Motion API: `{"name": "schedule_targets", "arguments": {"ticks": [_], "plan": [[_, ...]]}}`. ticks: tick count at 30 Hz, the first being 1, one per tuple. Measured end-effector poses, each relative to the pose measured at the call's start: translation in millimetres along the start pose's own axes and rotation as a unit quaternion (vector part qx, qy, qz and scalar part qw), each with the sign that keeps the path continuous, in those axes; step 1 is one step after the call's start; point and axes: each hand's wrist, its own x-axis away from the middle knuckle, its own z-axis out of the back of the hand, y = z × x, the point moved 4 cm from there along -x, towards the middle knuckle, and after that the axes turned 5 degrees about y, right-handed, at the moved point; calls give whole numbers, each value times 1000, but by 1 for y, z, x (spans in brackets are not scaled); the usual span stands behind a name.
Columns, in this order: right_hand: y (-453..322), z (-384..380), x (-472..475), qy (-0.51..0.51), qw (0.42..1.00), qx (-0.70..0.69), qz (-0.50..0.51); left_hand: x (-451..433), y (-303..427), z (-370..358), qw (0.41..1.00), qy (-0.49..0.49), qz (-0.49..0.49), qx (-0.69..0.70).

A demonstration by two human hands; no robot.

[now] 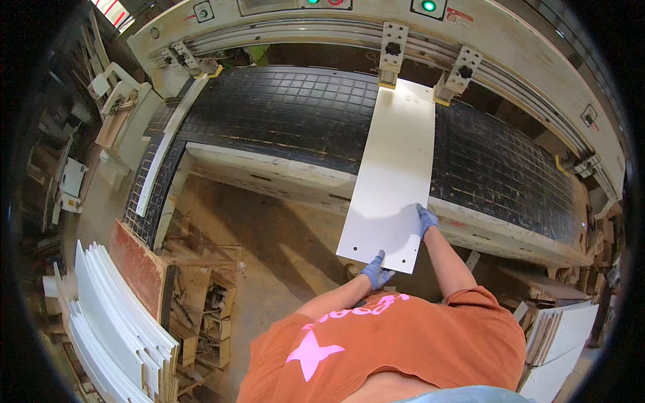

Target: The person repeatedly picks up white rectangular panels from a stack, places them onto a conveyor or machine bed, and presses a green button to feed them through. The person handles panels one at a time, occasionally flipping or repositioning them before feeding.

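Observation:
A long white board [395, 161] lies across the black table of a woodworking machine, its near end jutting past the table's front edge. Two dark holes show near that end. My left hand [377, 271], in a blue glove, grips the near edge with the thumb on top; its fingers are mostly hidden below. On the board's right edge, my right hand [427, 220], also gloved, has its thumb over the top face. The far end of the board sits beneath a yellow-tipped clamp block [387, 80], with another clamp block [443, 93] at its right corner.
The machine's beam [322, 35] spans the back and carries lit green buttons. A narrow white strip [166, 146] lies along the table's left arm. Stacked white boards [123, 322] stand at lower left, beside a wooden shelf unit [201, 307]. More panels [559, 342] stand at lower right.

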Motion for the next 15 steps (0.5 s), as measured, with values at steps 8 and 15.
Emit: {"name": "schedule_targets", "arguments": {"ticks": [8, 15], "plan": [[-37, 2, 23, 121, 978, 116, 122, 0, 0, 3, 997, 13, -7, -78], [-262, -94, 85, 75, 855, 168, 485, 45, 21, 52, 924, -129, -74, -353]]}}
